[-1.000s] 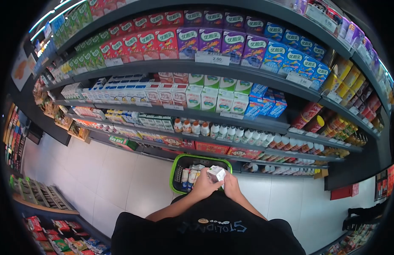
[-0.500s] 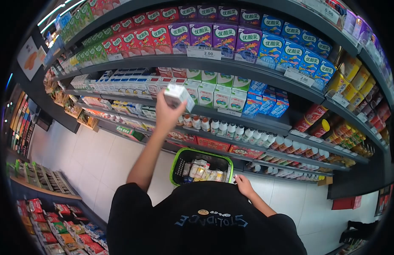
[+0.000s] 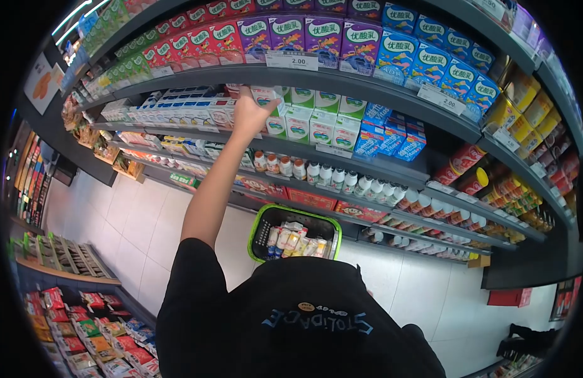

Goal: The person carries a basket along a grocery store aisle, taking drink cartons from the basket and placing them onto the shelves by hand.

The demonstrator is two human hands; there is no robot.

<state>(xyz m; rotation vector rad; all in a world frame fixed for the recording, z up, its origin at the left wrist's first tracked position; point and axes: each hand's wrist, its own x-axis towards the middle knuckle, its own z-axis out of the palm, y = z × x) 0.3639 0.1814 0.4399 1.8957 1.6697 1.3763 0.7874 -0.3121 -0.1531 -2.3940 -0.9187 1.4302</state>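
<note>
My left hand [image 3: 249, 115] reaches to the middle shelf, its fingers closed round a small white milk carton [image 3: 265, 96]. The carton is at the top level of a row of white-and-green cartons [image 3: 298, 126]; whether it rests on those below I cannot tell. White-and-red cartons [image 3: 221, 113] stand just left of the hand. Below, on the floor, is a black shopping basket with a green rim [image 3: 252, 242], holding several small bottles and packs [image 3: 293, 242]. My right hand is hidden behind my black shirt [image 3: 304, 302].
Purple cartons [image 3: 323, 41] and blue cartons [image 3: 395, 53] line the shelf above, over a price tag [image 3: 291, 60]. Blue Vitas packs [image 3: 392, 142] stand to the right. Small bottles [image 3: 326, 176] fill a lower shelf. Bagged snacks [image 3: 90, 327] lie on a rack behind left.
My left hand has moved up and forward, bringing the carton from in front of the shelf to the carton row. My right hand has dropped from beside the basket out of sight.
</note>
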